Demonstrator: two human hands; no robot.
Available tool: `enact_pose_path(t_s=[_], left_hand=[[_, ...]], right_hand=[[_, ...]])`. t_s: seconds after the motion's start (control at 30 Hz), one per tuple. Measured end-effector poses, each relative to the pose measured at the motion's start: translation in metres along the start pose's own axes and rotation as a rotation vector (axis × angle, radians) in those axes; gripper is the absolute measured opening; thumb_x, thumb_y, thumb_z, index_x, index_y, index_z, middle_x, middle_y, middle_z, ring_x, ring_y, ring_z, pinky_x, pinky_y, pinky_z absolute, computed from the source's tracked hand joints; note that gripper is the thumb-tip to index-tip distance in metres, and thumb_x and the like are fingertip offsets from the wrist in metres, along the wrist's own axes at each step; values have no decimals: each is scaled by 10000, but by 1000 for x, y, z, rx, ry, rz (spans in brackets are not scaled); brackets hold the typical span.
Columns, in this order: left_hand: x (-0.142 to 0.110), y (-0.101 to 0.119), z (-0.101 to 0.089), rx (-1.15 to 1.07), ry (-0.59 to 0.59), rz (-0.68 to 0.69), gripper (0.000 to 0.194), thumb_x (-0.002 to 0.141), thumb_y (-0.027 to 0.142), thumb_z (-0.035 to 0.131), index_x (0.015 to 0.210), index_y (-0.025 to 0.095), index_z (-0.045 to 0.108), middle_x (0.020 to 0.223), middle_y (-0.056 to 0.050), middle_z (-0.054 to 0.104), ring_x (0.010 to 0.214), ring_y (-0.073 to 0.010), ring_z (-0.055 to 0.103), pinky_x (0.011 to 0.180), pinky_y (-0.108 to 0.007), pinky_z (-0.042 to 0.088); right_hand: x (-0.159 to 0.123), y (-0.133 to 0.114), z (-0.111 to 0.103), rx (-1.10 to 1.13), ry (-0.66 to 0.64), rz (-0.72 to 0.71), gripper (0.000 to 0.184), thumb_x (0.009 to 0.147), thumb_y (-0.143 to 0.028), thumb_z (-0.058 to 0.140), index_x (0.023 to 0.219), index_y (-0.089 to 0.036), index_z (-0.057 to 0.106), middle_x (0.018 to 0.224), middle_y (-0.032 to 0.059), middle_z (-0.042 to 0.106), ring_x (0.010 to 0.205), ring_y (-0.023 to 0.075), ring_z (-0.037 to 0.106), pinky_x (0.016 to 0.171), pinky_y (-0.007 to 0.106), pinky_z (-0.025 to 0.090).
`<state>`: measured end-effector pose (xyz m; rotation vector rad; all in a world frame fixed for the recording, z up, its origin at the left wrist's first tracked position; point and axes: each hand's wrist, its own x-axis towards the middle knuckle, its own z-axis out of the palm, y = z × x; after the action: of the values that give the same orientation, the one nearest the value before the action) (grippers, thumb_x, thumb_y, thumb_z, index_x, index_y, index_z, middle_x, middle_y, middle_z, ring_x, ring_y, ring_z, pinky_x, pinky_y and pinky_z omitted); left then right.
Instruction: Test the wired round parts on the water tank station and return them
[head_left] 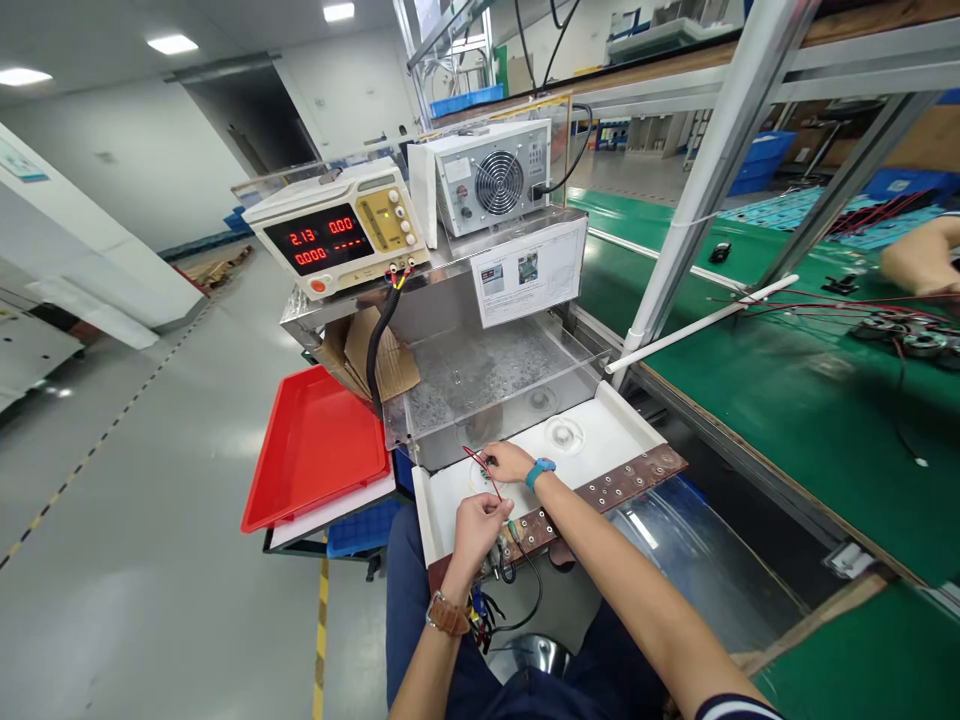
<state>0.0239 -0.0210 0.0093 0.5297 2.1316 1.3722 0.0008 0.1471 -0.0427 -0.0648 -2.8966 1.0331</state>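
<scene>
My left hand (480,530), with a brown watch strap at its wrist, pinches thin red wires (493,487) above the front edge of a white tray (600,430). Just beyond it my right hand (511,463), wearing a teal wristband, closes its fingers on a small dark round part (487,468) low over the tray. The red wires appear to run from this part; its exact kind is too small to tell. Below my left fingertips, a green connector (513,531) on a black cable sits at the brown strip (600,490) with metal-ringed holes.
A power supply with red digits (330,235) stands on a metal stand, beside a second unit with a fan (499,180). A red tray (322,450) lies to the left. On the right is a green bench (720,400), with another person's arm (922,255) above coiled parts.
</scene>
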Motion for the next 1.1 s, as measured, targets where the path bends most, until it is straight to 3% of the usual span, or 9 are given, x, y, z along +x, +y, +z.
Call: enact_pose_path(t_s=[0.87, 1.1], left_hand=[[4, -11, 0, 11, -42, 14, 351, 660, 486, 683, 576, 161, 581, 507, 24, 519, 499, -104, 436, 519, -232, 302], [4, -10, 0, 6, -60, 6, 250, 657, 386, 670, 577, 164, 591, 528, 17, 549, 520, -117, 474, 539, -238, 323]], right_hand=[[0, -1, 3, 37, 36, -22, 202, 692, -106, 570, 844, -165, 689, 824, 23, 647, 733, 156, 540, 658, 222, 366], [0, 4, 8, 109, 38, -30, 220, 676, -108, 570, 851, -178, 684, 853, 27, 657, 757, 166, 559, 699, 232, 400]])
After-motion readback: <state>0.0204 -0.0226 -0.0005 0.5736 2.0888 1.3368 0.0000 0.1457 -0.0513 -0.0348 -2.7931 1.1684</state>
